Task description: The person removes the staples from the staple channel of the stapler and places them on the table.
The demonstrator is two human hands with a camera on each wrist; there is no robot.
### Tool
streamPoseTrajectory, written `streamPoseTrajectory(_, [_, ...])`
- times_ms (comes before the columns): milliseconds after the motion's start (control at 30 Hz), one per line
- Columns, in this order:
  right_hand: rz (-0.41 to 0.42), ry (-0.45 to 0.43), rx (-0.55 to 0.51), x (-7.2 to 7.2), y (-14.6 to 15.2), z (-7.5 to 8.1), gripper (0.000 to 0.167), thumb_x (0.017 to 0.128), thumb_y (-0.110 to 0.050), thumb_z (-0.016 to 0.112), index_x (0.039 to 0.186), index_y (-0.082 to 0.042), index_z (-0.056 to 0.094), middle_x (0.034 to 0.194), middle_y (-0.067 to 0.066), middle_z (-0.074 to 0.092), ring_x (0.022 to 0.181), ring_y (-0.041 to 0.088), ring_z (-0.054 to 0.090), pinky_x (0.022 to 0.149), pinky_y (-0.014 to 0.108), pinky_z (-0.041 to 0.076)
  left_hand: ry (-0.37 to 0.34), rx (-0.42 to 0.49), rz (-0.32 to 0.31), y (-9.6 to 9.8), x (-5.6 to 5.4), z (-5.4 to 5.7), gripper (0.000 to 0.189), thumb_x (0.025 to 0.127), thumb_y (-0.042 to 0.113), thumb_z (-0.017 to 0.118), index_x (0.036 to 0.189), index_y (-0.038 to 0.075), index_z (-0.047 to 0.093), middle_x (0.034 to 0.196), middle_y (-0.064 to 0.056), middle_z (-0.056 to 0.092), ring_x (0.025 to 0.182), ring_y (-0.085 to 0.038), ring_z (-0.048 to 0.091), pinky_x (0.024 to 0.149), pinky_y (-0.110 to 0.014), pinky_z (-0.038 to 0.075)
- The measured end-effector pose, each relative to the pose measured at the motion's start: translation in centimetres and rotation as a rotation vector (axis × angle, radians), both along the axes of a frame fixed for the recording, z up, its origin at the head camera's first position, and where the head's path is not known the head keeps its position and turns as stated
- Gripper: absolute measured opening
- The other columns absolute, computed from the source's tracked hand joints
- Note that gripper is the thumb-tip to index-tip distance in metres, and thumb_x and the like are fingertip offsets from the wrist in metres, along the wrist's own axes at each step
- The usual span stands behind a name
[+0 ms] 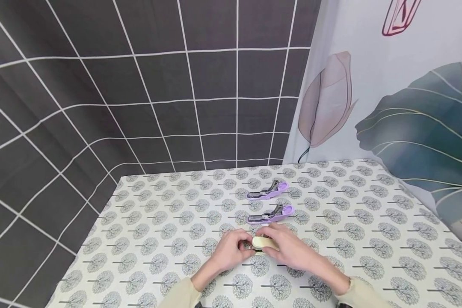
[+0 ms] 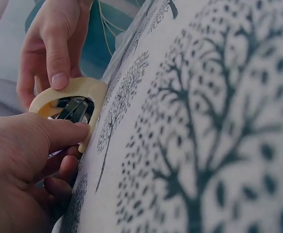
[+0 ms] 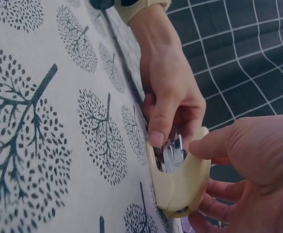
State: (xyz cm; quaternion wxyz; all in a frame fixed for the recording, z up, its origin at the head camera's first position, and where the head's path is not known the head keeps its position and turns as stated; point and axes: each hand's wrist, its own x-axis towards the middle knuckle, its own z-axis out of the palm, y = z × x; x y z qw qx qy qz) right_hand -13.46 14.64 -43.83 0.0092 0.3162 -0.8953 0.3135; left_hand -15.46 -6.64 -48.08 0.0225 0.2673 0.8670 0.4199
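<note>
A pale yellow stapler (image 1: 270,244) lies low over the tablecloth between both hands, its top arm raised off its base. My left hand (image 1: 232,249) pinches the base end between thumb and fingers, as the left wrist view shows beside the silver metal mechanism (image 2: 76,109). On the other side, my right hand (image 1: 289,247) grips the top arm, thumb on one face and fingers round the other. In the right wrist view the stapler's rounded back (image 3: 178,196) points toward the camera. Part of the base is hidden behind the left fingers.
Two purple staplers, one nearer (image 1: 268,219) and one farther (image 1: 266,195), rest beyond the hands with their metal parts raised. The tree-print tablecloth (image 1: 169,231) covers the table. A dark grid-patterned curtain (image 1: 158,85) and a white leaf-print curtain (image 1: 331,141) hang behind it.
</note>
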Motion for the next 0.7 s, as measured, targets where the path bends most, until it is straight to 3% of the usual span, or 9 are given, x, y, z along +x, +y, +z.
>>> streamPoseTrajectory(300, [-0.002, 0.026, 0.054, -0.24, -0.7, -0.04, 0.037, 0.083, -0.01, 0.078, 0.119, -0.011, 0.067, 0.099, -0.003, 0.06, 0.085, 0.01, 0.055, 0.074, 0.034, 0.05, 0.007, 0.022, -0.006, 0.03, -0.21, -0.25, 0.019, 0.075, 0.006, 0.085, 0.091, 0.01, 0.076, 0.083, 0.013, 0.065, 0.056, 0.003, 0.046, 0.056, -0.018, 0.041])
streamPoseTrajectory(567, [0.003, 0.015, 0.059, 0.01, -0.79, 0.15, 0.036, 0.085, -0.005, 0.075, 0.119, -0.013, 0.066, 0.098, -0.007, 0.056, 0.085, 0.009, 0.052, 0.076, 0.036, 0.051, 0.003, 0.009, -0.005, -0.01, -0.19, -0.12, 0.019, 0.075, 0.007, 0.085, 0.092, 0.008, 0.076, 0.083, 0.011, 0.064, 0.055, 0.003, 0.045, 0.055, -0.018, 0.041])
streamPoseTrajectory(700, [0.003, 0.011, 0.046, 0.16, -0.76, 0.07, 0.037, 0.085, -0.002, 0.074, 0.119, -0.013, 0.065, 0.097, -0.007, 0.052, 0.082, 0.007, 0.05, 0.073, 0.031, 0.05, 0.013, -0.013, 0.002, 0.05, -0.17, -0.14, 0.02, 0.075, 0.009, 0.086, 0.092, 0.01, 0.076, 0.08, 0.014, 0.063, 0.056, 0.003, 0.045, 0.064, -0.019, 0.039])
